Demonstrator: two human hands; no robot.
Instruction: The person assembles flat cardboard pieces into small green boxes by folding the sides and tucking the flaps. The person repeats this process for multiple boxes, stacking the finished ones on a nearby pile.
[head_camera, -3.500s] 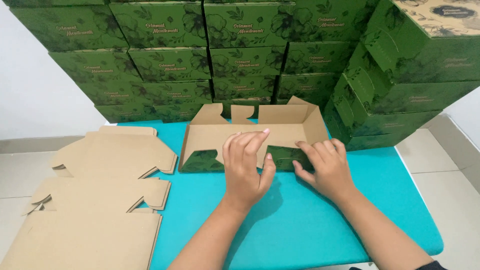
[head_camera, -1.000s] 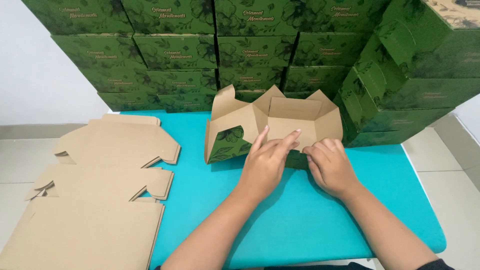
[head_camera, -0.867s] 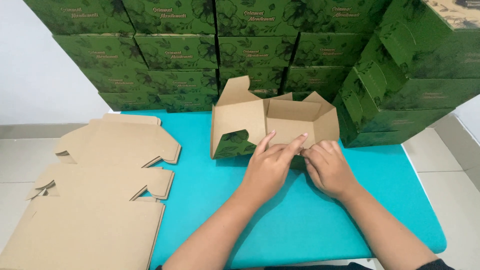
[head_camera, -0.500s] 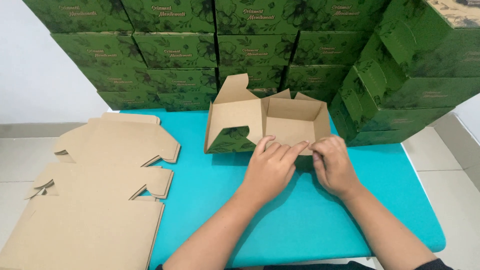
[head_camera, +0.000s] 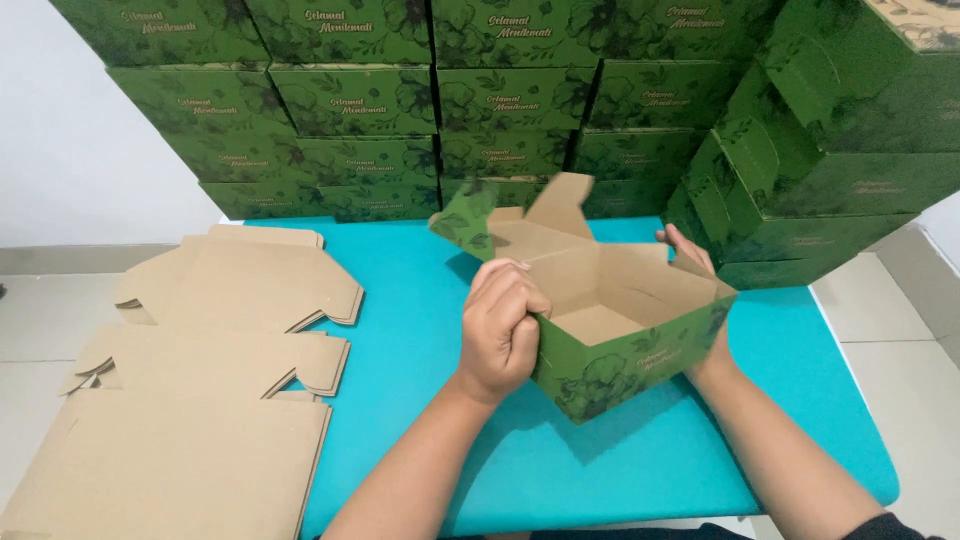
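Two hands (head_camera: 505, 330) gripping half-folded green box (head_camera: 625, 345), teal table (head_camera: 420, 300); flat cardboard blanks (head_camera: 200, 400), stacked green boxes (head_camera: 400, 110)

Your left hand (head_camera: 503, 330) grips the near-left wall of the half-folded green box (head_camera: 625, 355), fingers curled over its edge. Your right hand (head_camera: 695, 262) sits behind the box's right side, mostly hidden. The box is tilted above the teal table (head_camera: 420, 300). Flat cardboard blanks (head_camera: 200, 400) lie to your left; stacked green boxes (head_camera: 500, 90) stand behind.
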